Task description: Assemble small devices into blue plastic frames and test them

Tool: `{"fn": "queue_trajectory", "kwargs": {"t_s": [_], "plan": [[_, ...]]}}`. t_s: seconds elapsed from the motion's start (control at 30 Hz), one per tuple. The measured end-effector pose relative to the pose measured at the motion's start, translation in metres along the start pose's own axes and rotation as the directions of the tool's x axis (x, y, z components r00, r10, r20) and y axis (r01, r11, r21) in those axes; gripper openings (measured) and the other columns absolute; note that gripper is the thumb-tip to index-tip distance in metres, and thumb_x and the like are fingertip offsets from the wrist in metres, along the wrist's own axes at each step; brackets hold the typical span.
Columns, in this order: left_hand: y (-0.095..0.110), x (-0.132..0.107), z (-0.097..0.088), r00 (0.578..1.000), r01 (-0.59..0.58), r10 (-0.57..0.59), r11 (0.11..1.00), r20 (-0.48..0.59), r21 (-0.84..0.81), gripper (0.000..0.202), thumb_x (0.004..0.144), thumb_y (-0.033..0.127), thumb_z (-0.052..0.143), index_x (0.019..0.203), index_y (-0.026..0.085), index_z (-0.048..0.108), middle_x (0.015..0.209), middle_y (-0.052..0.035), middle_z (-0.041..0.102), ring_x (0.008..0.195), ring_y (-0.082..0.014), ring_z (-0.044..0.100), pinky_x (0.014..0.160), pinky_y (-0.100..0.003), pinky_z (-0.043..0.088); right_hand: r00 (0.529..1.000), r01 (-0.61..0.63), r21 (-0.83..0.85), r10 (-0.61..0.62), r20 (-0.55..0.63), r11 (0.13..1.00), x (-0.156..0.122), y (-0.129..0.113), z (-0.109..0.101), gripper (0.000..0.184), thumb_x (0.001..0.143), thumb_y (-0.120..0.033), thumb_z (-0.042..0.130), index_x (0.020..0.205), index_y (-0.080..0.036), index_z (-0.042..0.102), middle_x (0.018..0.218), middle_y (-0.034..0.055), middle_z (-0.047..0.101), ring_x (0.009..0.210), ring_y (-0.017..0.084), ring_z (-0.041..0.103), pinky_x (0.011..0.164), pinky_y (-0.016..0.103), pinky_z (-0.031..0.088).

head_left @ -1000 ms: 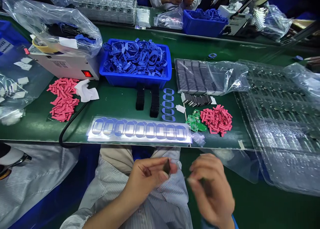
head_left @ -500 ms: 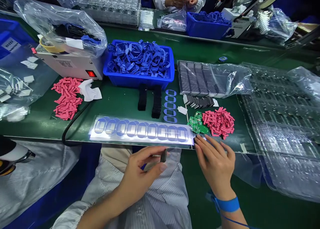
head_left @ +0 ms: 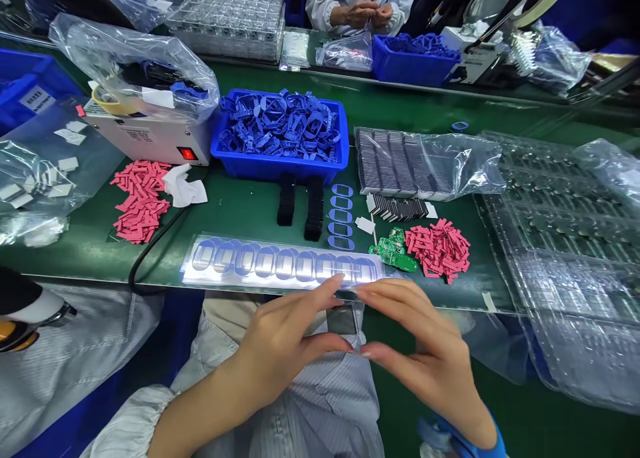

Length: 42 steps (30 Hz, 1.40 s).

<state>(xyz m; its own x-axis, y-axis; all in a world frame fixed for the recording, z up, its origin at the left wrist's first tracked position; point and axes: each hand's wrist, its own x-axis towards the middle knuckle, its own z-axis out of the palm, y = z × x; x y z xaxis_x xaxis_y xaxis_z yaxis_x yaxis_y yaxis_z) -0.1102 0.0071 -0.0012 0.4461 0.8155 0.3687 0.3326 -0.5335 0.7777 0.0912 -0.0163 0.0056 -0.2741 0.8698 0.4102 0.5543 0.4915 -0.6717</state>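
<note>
- Green bench belt (head_left: 235, 221) runs across, carrying a blue bin (head_left: 280, 169) of blue plastic frames (head_left: 280, 128).
- Both hands have come together in front of the bench: left hand (head_left: 277, 341) and right hand (head_left: 425, 351), both curved and half open (whether either grips is hard to tell).
- Dark glossy rectangular piece (head_left: 343, 320) sits between them, just below the film strip (head_left: 283, 266).

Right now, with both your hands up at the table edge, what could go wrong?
The dark rectangular piece seems only lightly held between the left hand and right hand, out past the table edge above the lap, so it could slip and drop. The left fingertips also sit at the edge of the clear sheet of blue rings, which might get nudged out of line.
</note>
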Motion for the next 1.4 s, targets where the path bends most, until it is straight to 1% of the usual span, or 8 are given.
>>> {"fn": "queue_trajectory", "kwargs": {"t_s": [0.27,0.33,0.43,0.67,0.83,1.0,1.2,1.4], "plan": [[-0.007,0.01,0.002,0.991,-0.096,0.082,0.986,0.102,0.139,0.08,0.081,0.034,0.063,0.145,0.028,0.018,0.11,-0.008,0.072,0.097,-0.0191,0.069,0.086,-0.028,0.055,0.999,0.013,0.046,-0.014,0.034,0.999,0.005,0.021,0.002,0.024,0.08,-0.024,0.067,0.103,-0.02,0.062,0.093,0.006,0.066,0.088,0.019,0.061,0.075,0.035,0.053],[-0.014,0.016,0.0,0.99,-0.097,0.079,0.981,0.117,0.165,0.077,0.078,0.04,0.064,0.144,0.028,0.024,0.114,-0.0092,0.071,0.1,-0.0217,0.068,0.087,-0.032,0.055,0.986,-0.061,0.04,0.066,-0.153,0.997,-0.004,0.044,0.001,0.018,0.081,-0.028,0.066,0.097,-0.022,0.064,0.087,0.0048,0.066,0.084,0.019,0.062,0.072,0.034,0.053],[-0.031,0.034,-0.012,0.988,-0.112,0.077,0.956,0.136,0.273,0.058,0.082,0.036,0.061,0.135,0.026,0.04,0.117,-0.0088,0.069,0.104,-0.0236,0.066,0.09,-0.036,0.054,0.842,-0.216,-0.026,0.173,-0.511,0.976,-0.02,0.083,0.004,0.016,0.08,-0.023,0.065,0.096,-0.02,0.063,0.088,0.0065,0.062,0.079,0.018,0.059,0.065,0.033,0.052],[-0.053,0.14,-0.052,0.997,-0.064,0.022,0.741,0.072,0.668,0.032,0.09,0.029,0.05,0.116,0.016,0.06,0.11,-0.0119,0.068,0.102,-0.0253,0.061,0.088,-0.038,0.05,0.754,-0.282,-0.093,0.16,-0.637,0.955,-0.027,0.108,0.014,0.022,0.075,-0.024,0.069,0.096,-0.019,0.064,0.087,0.0052,0.062,0.065,0.015,0.055,0.061,0.032,0.049],[-0.076,0.217,-0.046,0.995,-0.022,-0.061,0.666,0.084,0.746,0.021,0.084,0.025,0.058,0.095,0.014,0.071,0.097,-0.0146,0.068,0.103,-0.0332,0.054,0.083,-0.043,0.046,0.73,-0.319,-0.136,0.152,-0.666,0.938,-0.024,0.103,0.015,0.022,0.076,-0.024,0.069,0.098,-0.019,0.064,0.09,0.005,0.063,0.059,0.013,0.056,0.06,0.031,0.05],[-0.088,0.239,-0.042,0.983,0.051,-0.16,0.698,0.086,0.714,0.015,0.074,0.027,0.069,0.068,0.014,0.072,0.084,-0.0128,0.069,0.096,-0.0333,0.057,0.076,-0.039,0.045,0.727,-0.331,-0.158,0.145,-0.671,0.93,-0.024,0.103,0.015,0.021,0.077,-0.023,0.069,0.096,-0.018,0.063,0.091,0.0059,0.063,0.06,0.013,0.056,0.057,0.03,0.049],[-0.086,0.242,-0.071,0.965,0.191,-0.255,0.841,0.058,0.506,0.043,0.084,0.051,0.051,0.073,0.014,0.069,0.066,-0.0001,0.063,0.072,-0.0191,0.062,0.072,-0.036,0.048,0.692,-0.301,-0.136,0.118,-0.712,0.944,-0.025,0.1,0.018,0.022,0.076,-0.021,0.069,0.097,-0.019,0.064,0.091,0.0057,0.063,0.062,0.014,0.057,0.058,0.031,0.049],[-0.053,0.219,-0.067,0.958,0.269,-0.275,0.96,0.078,0.081,0.034,0.093,0.039,0.042,0.09,0.012,0.063,0.101,-0.0066,0.069,0.095,-0.0195,0.064,0.079,-0.037,0.053,0.657,-0.3,-0.064,0.157,-0.737,0.952,-0.027,0.107,0.02,0.023,0.074,-0.021,0.071,0.096,-0.019,0.065,0.088,0.0057,0.063,0.065,0.015,0.058,0.059,0.032,0.049]]}}
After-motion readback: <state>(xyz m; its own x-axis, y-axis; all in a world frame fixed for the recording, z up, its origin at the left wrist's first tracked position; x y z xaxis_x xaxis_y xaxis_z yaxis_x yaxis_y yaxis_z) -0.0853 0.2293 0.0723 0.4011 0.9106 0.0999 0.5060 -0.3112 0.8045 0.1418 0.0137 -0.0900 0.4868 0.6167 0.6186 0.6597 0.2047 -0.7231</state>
